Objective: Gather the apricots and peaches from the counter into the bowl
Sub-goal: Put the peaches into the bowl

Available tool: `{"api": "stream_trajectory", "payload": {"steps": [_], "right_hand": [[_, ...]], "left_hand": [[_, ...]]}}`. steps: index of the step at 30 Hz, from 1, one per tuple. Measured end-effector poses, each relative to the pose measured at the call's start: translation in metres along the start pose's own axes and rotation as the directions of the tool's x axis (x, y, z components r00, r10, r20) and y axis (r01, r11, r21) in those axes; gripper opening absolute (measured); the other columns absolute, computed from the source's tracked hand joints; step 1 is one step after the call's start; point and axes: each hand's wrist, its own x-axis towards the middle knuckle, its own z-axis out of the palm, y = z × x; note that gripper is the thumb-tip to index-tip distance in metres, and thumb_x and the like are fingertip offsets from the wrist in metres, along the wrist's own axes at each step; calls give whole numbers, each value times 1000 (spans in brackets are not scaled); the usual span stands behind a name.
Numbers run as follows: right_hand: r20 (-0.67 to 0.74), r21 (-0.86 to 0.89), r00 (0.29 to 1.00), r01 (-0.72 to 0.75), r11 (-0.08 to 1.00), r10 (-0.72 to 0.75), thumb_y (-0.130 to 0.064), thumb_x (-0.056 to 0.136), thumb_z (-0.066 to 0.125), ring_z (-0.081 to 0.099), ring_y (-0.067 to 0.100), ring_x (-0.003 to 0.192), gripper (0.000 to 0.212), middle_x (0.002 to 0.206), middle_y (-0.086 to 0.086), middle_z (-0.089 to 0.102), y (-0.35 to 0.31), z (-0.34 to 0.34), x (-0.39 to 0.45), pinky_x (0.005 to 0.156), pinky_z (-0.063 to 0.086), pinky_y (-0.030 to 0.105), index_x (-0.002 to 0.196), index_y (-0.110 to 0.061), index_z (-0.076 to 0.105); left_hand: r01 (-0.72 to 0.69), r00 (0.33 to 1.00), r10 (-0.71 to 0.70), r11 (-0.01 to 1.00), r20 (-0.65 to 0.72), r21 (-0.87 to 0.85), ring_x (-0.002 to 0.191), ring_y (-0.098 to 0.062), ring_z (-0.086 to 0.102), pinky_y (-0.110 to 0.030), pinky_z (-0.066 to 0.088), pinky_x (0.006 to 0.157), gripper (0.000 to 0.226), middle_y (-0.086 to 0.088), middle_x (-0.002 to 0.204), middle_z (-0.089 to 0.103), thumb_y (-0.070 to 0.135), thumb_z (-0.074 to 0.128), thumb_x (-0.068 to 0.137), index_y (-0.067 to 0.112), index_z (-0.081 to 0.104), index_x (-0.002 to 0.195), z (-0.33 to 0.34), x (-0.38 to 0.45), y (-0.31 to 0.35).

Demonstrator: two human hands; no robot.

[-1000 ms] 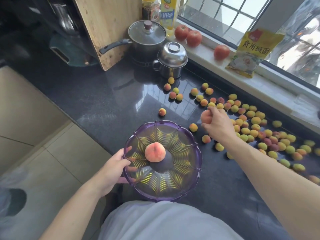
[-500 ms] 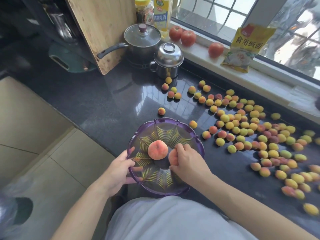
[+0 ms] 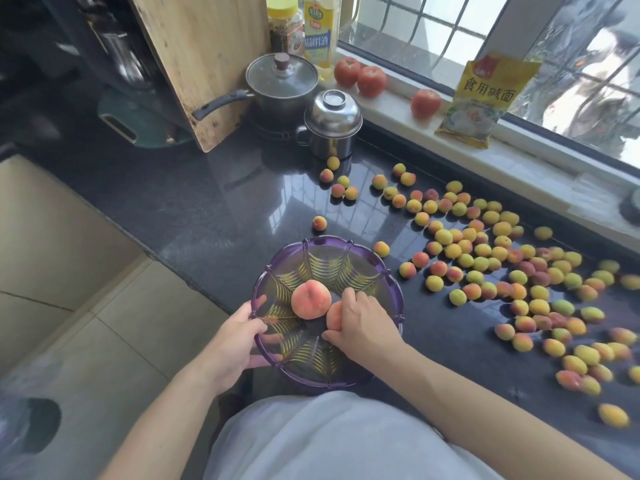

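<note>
Hands: left (image 3: 232, 344) grips bowl (image 3: 388, 282) rim; right (image 3: 360, 323) apparently curls round second peach (image 3: 333, 315).

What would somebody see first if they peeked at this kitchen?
Probably the heap of little apricots scattered over the dark counter on the right. Next, the purple bowl at the counter's edge, where the right hand sets a second peach beside the first peach.

3 tomatoes (image 3: 371, 81), saucepan (image 3: 281, 85), steel pot (image 3: 331, 124)
</note>
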Motion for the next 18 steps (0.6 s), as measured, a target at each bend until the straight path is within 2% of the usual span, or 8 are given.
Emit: {"api": "stream_trajectory", "payload": {"steps": [2,4,5,7,9,10,13,18], "right_hand": [[53,12,999,6,1000,-7,-63,78,72,51,27,110,70,124,6,55,4,-3,-2,88,42,35,122,-17,44],[90,107,996,-4,994,-6,-65,78,70,47,28,123,89,138,7,50,9,-15,-8,100,41,37,145,-16,37],[68,168,998,-8,986,-4,-62,80,69,45,27,129,91,143,6,47,13,-24,-10,105,39,37,151,-17,33],[-73,232,997,8,973,10,-48,88,66,48,22,128,70,137,2,53,24,-44,-11,102,40,34,148,-20,42],[-220,241,974,1,971,54,-33,93,62,56,22,114,42,120,2,61,40,-65,-5,92,45,34,132,-18,58],[-250,243,965,-20,970,82,-27,94,61,59,23,109,33,114,3,63,47,-74,1,89,48,36,125,-16,62],[-223,211,969,-56,976,104,-20,96,56,62,26,106,24,112,6,67,63,-87,22,91,51,41,118,-14,66],[-123,149,992,41,988,-22,-16,97,54,63,26,109,25,116,4,69,43,-91,76,94,51,39,117,-18,69]], "left_hand": [[-3,1000,3,1000,1,7,112,-32,72,-50,62,84,44,-9,128,68,2,36,112,37,54,133,0,0,0],[-4,1000,4,1000,2,6,111,-32,72,-52,63,84,46,-9,126,68,0,36,111,38,57,124,-1,-1,0],[-6,1000,6,1000,-2,7,112,-33,72,-52,63,85,46,-10,126,67,-1,36,110,38,57,123,-2,-2,0],[-16,1000,16,1000,-16,13,111,-33,72,-53,64,85,45,-12,126,67,-1,37,110,35,55,130,-5,-2,-1],[-20,999,21,1000,-37,16,107,-32,72,-53,64,84,45,-12,123,68,-1,37,109,32,54,133,-11,-2,-1],[-21,998,22,1000,-50,15,105,-31,72,-53,64,83,45,-13,122,68,-2,38,109,31,55,134,-15,-2,-1],[-21,996,21,1000,-89,11,97,-28,73,-51,65,76,48,-15,120,67,-3,38,107,30,55,137,-29,0,1],[-22,990,17,999,-140,-31,89,-24,74,-48,67,72,50,-12,113,70,-6,38,105,29,60,134,-51,0,-2]]}}
